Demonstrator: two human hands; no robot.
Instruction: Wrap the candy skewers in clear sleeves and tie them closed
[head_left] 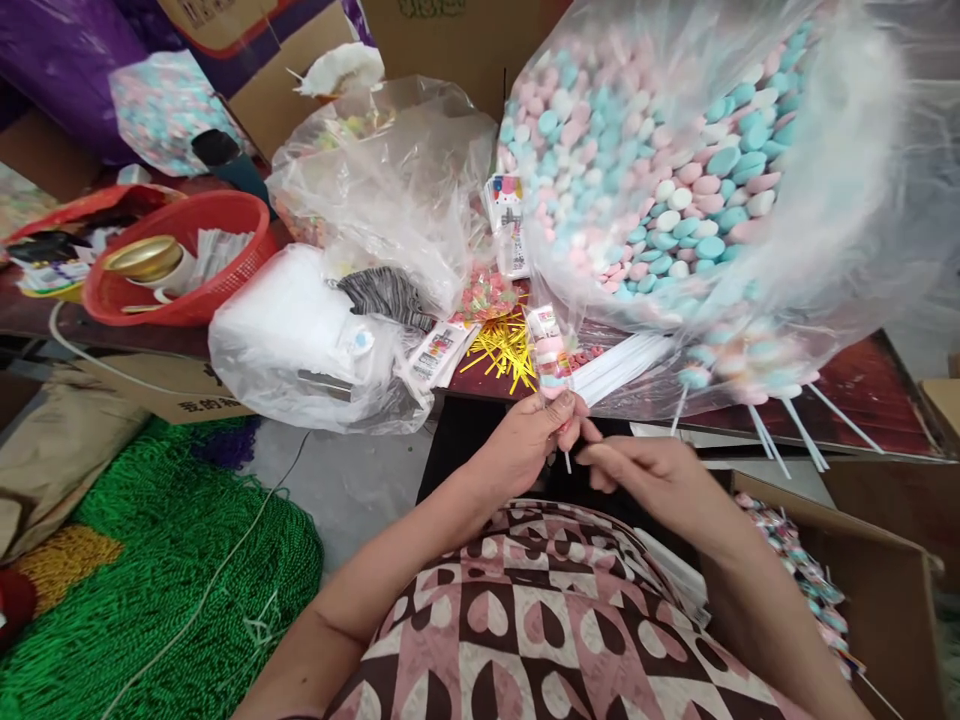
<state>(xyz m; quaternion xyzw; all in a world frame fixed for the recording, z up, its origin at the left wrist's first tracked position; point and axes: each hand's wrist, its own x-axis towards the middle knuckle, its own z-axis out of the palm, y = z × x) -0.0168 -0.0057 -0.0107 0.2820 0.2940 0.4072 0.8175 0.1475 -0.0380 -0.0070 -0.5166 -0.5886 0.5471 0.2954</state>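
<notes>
My left hand [534,440] is closed around the lower end of a wrapped candy skewer [550,350]. Pink, white and blue sweets are stacked inside its clear printed wrapper, and a short piece of white stick shows below my fingers. Close by on the right, my right hand [652,475] has its fingers curled together near the base of the skewer; whatever they pinch is too small to make out. Behind the skewer are gold twist ties [504,345] and a bundle of white sticks [622,365].
A large clear bag of pastel sweets [675,200] fills the right of the table. Several stick candies [757,375] overhang its edge. At left are a plastic bag [277,340] and a red basket [251,240]. A cardboard box [892,600] holds wrapped candies, lower right.
</notes>
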